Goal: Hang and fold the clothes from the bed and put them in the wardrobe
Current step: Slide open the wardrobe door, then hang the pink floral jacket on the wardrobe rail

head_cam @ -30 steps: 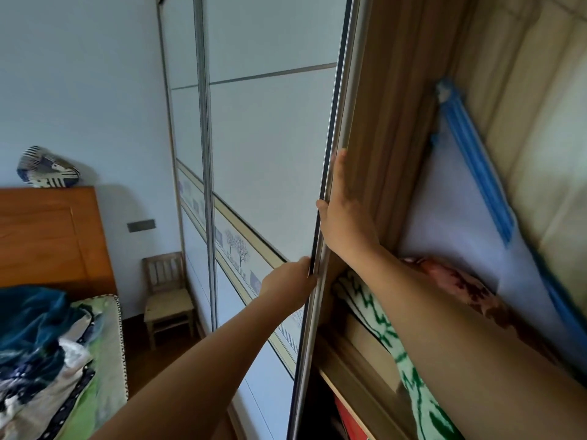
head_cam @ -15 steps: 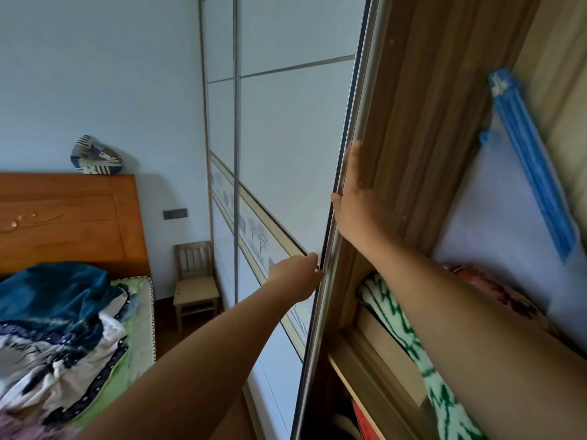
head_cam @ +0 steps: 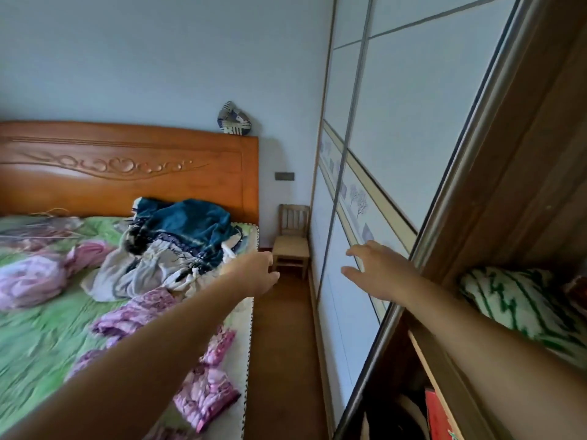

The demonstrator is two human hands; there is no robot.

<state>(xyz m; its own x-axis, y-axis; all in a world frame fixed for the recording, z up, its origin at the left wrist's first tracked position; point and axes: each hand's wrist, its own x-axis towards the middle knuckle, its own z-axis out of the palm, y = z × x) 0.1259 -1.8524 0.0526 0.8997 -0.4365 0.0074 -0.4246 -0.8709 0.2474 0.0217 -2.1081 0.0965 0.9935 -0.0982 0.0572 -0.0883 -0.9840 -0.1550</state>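
A pile of clothes (head_cam: 178, 246), teal, white and dark blue, lies on the bed (head_cam: 35, 338) near the headboard. Purple and pink garments (head_cam: 203, 379) are scattered along the bed's right side. The wardrobe's white sliding door (head_cam: 381, 173) runs along the right, with its edge beside the open wooden compartment (head_cam: 521, 192). My left hand (head_cam: 257, 274) is stretched out over the bed's edge, fingers loosely curled, holding nothing. My right hand (head_cam: 378, 265) hovers in front of the door with fingers spread, off the door edge.
A small wooden chair (head_cam: 290, 239) stands in the corner between bed and wardrobe. A green-and-white folded blanket (head_cam: 521, 306) lies on the wardrobe shelf. The narrow wooden floor strip (head_cam: 282, 360) runs between bed and wardrobe. A patterned object (head_cam: 233, 122) sits on the headboard.
Both hands have let go of the sliding door's edge and dropped lower. The view has swung left and down, bringing the bed and its clothes into sight.
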